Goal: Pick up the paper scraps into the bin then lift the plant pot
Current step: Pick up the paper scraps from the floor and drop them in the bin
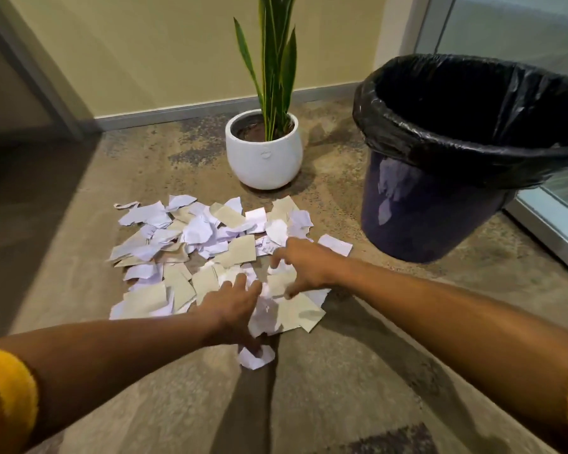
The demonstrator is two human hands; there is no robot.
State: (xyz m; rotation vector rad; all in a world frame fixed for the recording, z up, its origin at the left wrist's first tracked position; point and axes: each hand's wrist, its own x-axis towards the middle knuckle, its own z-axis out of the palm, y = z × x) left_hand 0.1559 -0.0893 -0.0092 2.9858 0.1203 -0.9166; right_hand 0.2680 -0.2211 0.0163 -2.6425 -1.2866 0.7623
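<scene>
Nearest me, my left hand (233,306) lies spread with straight fingers over the near edge of the pile of torn white and beige paper scraps (210,253) on the floor, while my right hand (304,267) curls down onto them from the other side, though I cannot tell whether it pinches any; I judge the two are set to rake a bunch together. Beyond, the dark blue bin with a black liner (446,198) stands near the pile's right, handy for dropping, and the round white ceramic plant pot (264,158) waits untouched just behind.

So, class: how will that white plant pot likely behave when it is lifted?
The plant pot looks ceramic and is filled with soil, so probably heavy for its size. Its smooth, rounded wall may slip in the fingers. The tall leaves could make it top-heavy and apt to tip.
</scene>
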